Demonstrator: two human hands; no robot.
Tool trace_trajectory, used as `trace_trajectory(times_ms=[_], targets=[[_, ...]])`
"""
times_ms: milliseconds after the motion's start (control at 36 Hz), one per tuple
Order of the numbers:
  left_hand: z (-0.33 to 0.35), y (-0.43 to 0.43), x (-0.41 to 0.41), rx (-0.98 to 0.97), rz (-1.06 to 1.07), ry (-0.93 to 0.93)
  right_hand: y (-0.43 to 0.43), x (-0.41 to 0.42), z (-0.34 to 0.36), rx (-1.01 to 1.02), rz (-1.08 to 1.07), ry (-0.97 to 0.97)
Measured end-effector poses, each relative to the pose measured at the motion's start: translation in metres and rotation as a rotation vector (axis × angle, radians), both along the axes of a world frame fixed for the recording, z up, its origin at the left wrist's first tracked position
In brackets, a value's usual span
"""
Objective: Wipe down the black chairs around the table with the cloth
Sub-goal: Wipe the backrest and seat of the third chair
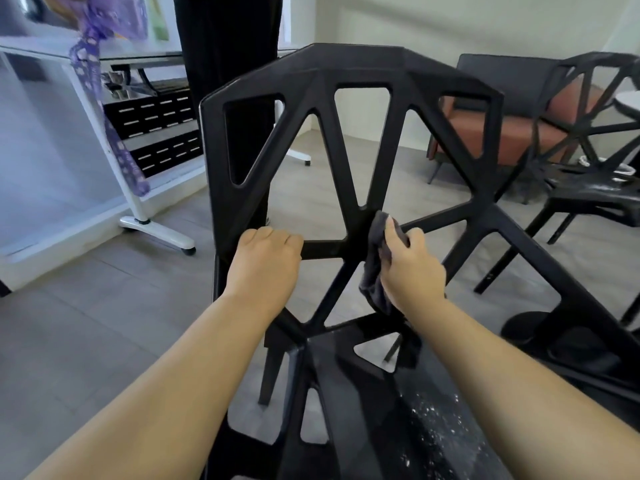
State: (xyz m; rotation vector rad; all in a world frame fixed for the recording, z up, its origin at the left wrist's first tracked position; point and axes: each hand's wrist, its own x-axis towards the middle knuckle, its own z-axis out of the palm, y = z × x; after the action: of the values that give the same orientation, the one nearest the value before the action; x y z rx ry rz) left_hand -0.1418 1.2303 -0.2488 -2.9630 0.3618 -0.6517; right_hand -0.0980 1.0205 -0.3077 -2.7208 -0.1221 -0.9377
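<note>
The left hand (265, 261) curls over a strut of the near chair (349, 64), its fingertips out of sight behind the bar. The right hand (412, 268) covers much of the cloth (370, 275), which hides the joint it is pressed against. The bottom edge cuts off the chair's seat, and the pale specks (436, 420) on it are too small to identify. The second chair (588, 188) and the white table (628, 102) run off the right edge. A purple patterned object (100, 26) at upper left is blurred, and a tall black shape (225, 46) is cropped at the top. The near chair's back partly screens an armchair (491, 129).
</note>
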Motion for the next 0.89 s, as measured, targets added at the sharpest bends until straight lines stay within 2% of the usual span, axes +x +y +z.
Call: trace_trajectory(times_ms=[83, 222, 361, 444, 528, 611, 667, 806, 889], targets=[[0.002, -0.002, 0.001, 0.003, 0.004, 0.001, 0.019, -0.008, -0.01, 0.062, -0.001, 0.104], [0.001, -0.003, 0.003, -0.009, 0.007, -0.002, 0.023, -0.028, -0.026, -0.102, 0.079, 0.215], [0.0, 0.0, 0.0, -0.035, 0.012, -0.002, 0.034, -0.014, -0.007, 0.022, 0.182, 0.021], [0.001, 0.002, -0.002, -0.045, 0.008, 0.004, 0.052, -0.014, 0.0, 0.017, 0.208, -0.005], [-0.002, 0.003, -0.001, -0.023, -0.022, -0.031, 0.049, -0.022, -0.005, -0.027, 0.285, 0.035], [-0.002, 0.002, -0.001, -0.007, -0.016, -0.037, 0.031, -0.027, -0.009, -0.161, 0.348, 0.033], [-0.004, 0.0, 0.0, 0.001, 0.001, -0.052, 0.019, -0.027, -0.011, -0.218, 0.31, 0.062], [0.0, -0.007, 0.003, 0.107, 0.005, -0.09, -0.013, -0.012, 0.008, -0.058, 0.002, 0.127], [0.002, -0.013, 0.007, 0.163, -0.008, -0.053, -0.03, -0.003, 0.029, -0.019, -0.062, 0.093]])
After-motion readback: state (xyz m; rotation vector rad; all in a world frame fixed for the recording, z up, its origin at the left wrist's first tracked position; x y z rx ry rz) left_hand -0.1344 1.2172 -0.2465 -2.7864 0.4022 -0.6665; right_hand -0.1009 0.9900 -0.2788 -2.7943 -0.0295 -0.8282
